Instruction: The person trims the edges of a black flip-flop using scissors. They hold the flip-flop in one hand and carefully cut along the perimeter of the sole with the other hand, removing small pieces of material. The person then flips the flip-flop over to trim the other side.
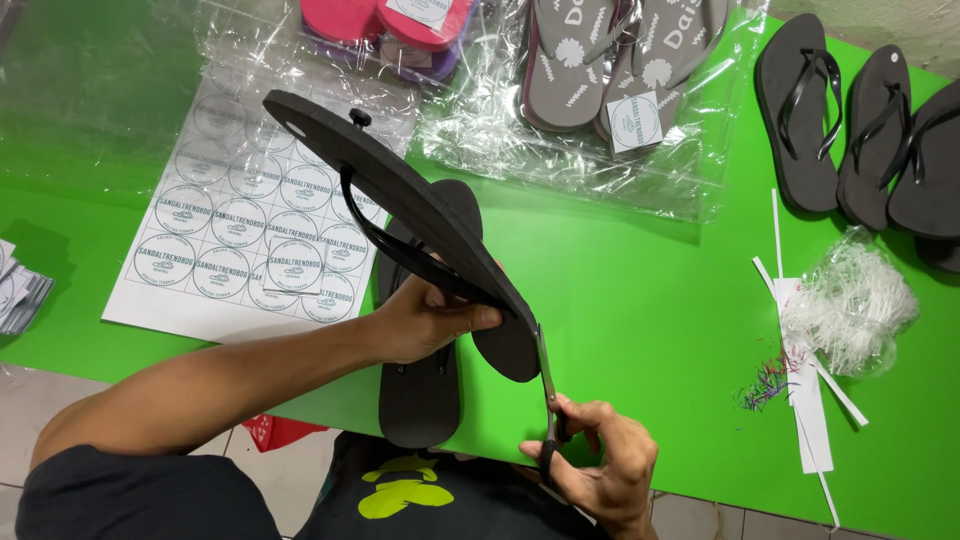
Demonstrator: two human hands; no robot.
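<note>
Green worktop [640, 290] below, sticker sheet [240, 250] beyond. Left hand [425, 320] clamped on black flip-flop [400, 200], tilted up; right hand [595, 465] closed around scissors [548, 385], blades at sole edge beside that grip. Trimming apparently underway; steady hold probably needed.

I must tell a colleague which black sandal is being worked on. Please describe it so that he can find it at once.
Look at the green table, near its front edge. There the left hand holds up a black flip-flop on its edge, and scissors in the right hand touch its heel. Unlike the other black sandals, it is not lying flat.
</note>
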